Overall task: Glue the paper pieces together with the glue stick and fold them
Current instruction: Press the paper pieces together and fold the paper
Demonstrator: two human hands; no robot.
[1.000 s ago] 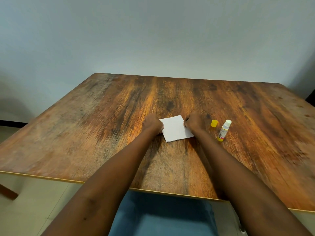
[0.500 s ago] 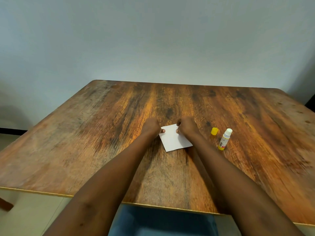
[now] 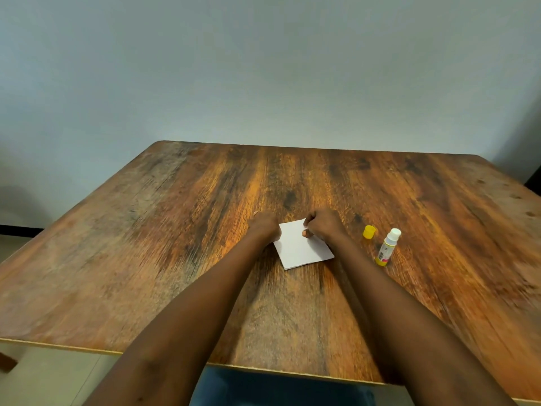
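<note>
A white folded paper piece [image 3: 301,249] lies flat in the middle of the wooden table [image 3: 146,244]. My left hand [image 3: 263,225] rests curled on the paper's left edge. My right hand [image 3: 323,225] sits on the far right corner, fingers curled, thumb and fingertips pinching that corner. To the right stands an uncapped glue stick [image 3: 388,247], white tip up, with a yellow base. Its yellow cap [image 3: 369,232] stands apart on the table, between my right hand and the stick.
A plain pale wall rises behind the table's far edge. The near table edge runs across the bottom, with blue cloth [image 3: 278,388] on my lap below it. A tiled floor [image 3: 44,376] shows at the lower left.
My right hand slid left from the paper's right edge onto its far corner and now pinches it. My left hand stayed at the left edge. The camera tilted up a little.
</note>
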